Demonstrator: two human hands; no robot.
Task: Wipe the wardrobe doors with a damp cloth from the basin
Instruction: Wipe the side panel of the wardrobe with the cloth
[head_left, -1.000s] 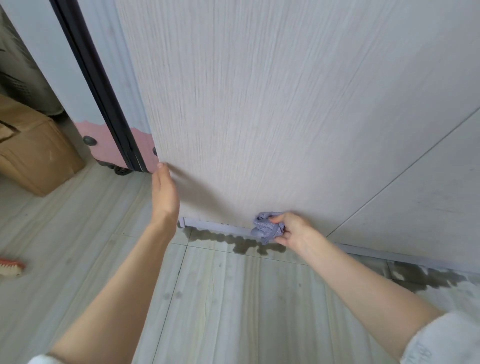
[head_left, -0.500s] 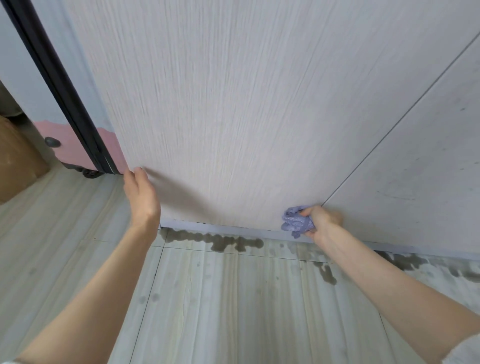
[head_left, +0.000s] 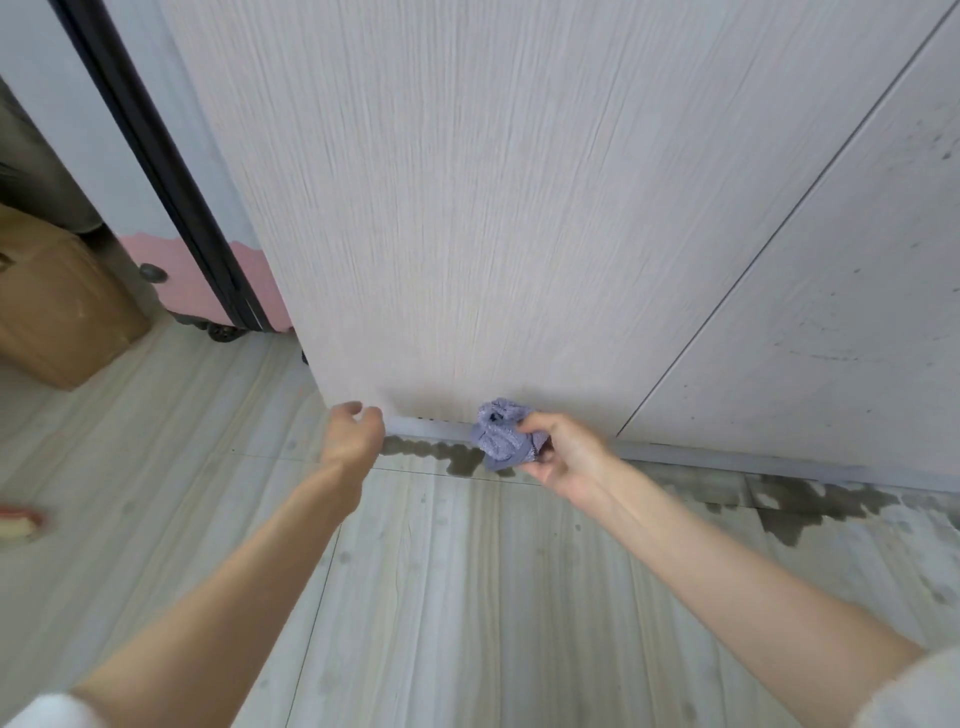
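My right hand (head_left: 563, 454) grips a bunched purple cloth (head_left: 503, 435), held at the bottom edge of the pale wood-grain door (head_left: 467, 208), just above the floor rail (head_left: 727, 462). My left hand (head_left: 353, 435) is loosely curled and empty, at the door's lower left corner. Wet patches (head_left: 436, 454) darken the floor (head_left: 467, 597) below the rail.

Wardrobe door (head_left: 467, 208) — matt woodgrain; cloth (head_left: 501, 434) — nubbly terry.

Both bare forearms outstretched — left hand (head_left: 353, 435) loosely curled, right hand (head_left: 563, 451) clenched, palm up.
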